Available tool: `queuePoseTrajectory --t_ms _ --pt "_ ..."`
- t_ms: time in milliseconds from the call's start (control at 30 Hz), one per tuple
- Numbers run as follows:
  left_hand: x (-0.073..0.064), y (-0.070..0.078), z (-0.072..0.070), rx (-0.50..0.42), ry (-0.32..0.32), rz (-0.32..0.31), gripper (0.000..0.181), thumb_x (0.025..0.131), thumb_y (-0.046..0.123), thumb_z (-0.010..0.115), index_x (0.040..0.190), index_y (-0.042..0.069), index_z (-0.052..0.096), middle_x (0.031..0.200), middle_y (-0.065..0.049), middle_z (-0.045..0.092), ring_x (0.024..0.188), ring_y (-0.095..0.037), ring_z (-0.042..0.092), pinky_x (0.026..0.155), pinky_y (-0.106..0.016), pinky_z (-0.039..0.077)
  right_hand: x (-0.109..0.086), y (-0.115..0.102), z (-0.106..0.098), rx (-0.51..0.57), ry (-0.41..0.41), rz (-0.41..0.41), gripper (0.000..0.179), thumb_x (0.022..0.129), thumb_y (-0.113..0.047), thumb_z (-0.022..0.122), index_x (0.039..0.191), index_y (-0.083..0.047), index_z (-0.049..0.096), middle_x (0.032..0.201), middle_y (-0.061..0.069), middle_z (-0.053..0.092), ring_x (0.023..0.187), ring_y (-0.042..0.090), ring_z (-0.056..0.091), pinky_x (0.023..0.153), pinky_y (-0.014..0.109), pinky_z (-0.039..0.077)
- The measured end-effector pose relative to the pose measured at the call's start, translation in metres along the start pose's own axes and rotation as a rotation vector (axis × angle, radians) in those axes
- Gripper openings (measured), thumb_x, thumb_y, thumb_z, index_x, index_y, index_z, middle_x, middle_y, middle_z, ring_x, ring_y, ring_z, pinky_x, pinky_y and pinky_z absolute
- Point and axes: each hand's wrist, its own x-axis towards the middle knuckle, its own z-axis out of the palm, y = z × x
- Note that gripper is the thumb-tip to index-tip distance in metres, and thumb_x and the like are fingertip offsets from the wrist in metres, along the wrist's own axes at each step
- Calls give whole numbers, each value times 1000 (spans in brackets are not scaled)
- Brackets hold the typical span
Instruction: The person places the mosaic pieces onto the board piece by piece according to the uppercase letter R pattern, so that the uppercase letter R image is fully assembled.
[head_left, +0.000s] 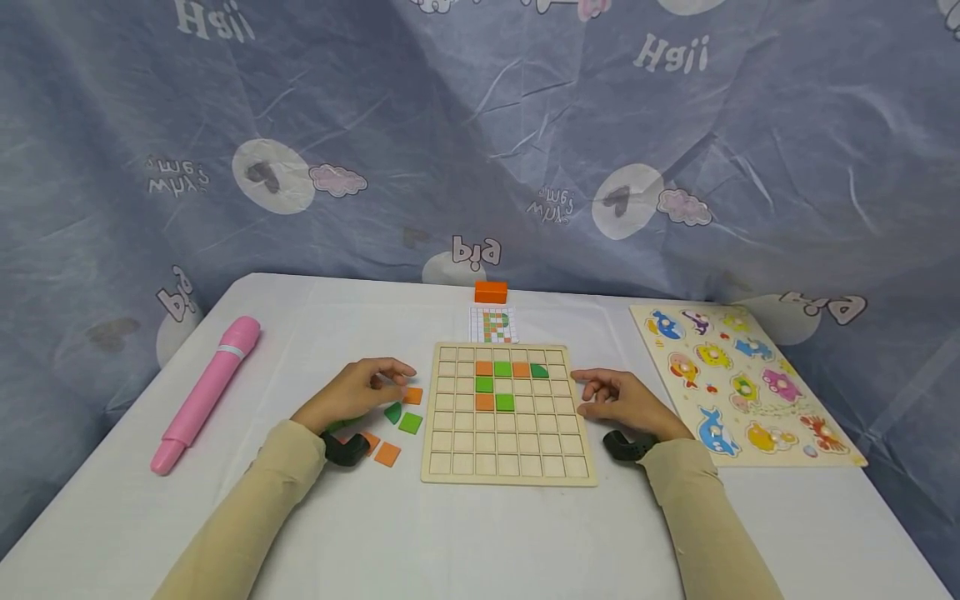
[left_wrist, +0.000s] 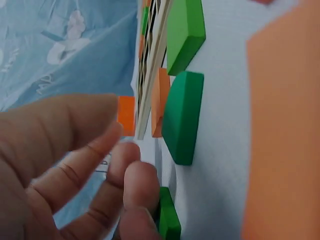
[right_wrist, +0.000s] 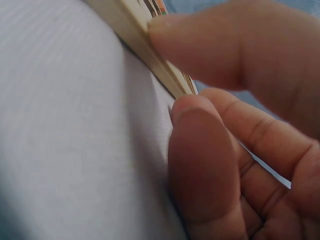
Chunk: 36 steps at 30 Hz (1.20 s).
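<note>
Beige long sleeves, black wrist-worn device at each cuff.

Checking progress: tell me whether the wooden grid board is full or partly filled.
Partly filled: the wooden grid board holds seven orange and green tiles near its top; the other cells are empty.
</note>
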Motion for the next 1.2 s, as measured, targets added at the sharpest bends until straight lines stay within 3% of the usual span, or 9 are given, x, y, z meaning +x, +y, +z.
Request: queuePoseTrajectory --t_ms 200,433,600,1200 --pt "2 1 5 102 27 -40 34 96 15 83 129 8 77 124 -9 72 91 -18 61 83 -33 50 0 -1 0 -1 -1 -4 60 89 5 82 143 17 58 99 14 64 79 10 53 70 20 46" --pt "3 4 8 163 53 -73 31 91 12 86 121 8 80 108 -6 68 83 -18 57 79 -33 47 0 -2 0 -11 2 -2 60 89 5 81 142 17 58 99 14 63 78 9 53 69 20 45" --pt "2 5 9 169 54 -89 28 90 12 87 117 8 81 98 -4 66 82 -18 56 77 -33 46 -1 -4 0 -14 -4 -6 59 89 6 81 142 18 57 99 14 63 78 9 52 69 20 45" --pt "0 5 10 164 57 -52 19 92 12 85 110 8 80 100 -3 70 81 -17 56 75 -33 47 -1 -2 0 -7 -5 -22 58 89 6 80 141 18 58 99 15 64 78 9 53 69 19 46"
